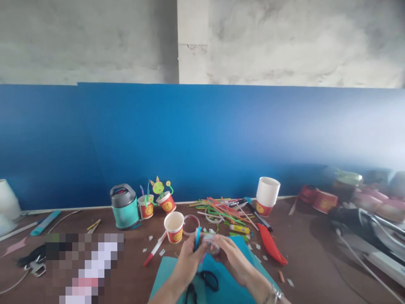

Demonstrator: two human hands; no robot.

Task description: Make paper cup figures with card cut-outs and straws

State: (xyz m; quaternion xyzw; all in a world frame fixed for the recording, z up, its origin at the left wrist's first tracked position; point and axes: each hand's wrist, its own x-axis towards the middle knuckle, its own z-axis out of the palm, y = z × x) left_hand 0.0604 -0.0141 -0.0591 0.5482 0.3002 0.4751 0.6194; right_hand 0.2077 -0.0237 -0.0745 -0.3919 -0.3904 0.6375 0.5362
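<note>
Both hands meet at the lower centre, over blue paper (228, 276). My left hand (189, 255) has its fingers closed on a narrow blue strip (198, 238) that stands up from them. Closed round a small roll of clear tape (211, 244), my right hand (229, 255) touches it from the right; the left fingertips also reach its near side. Black-handled scissors (209, 280) lie on the paper beneath the hands. An upright paper cup (174, 228) stands just beyond the left hand, beside a larger tape ring (191, 225).
Coloured sticks (224, 211) lie heaped behind the hands. Stacked cups (267, 196), a red pouch (272, 245) and a glue stick (239, 229) are to the right. A teal jar (125, 207), decorated cups (166, 202) and a red-and-white marker (155, 249) are to the left.
</note>
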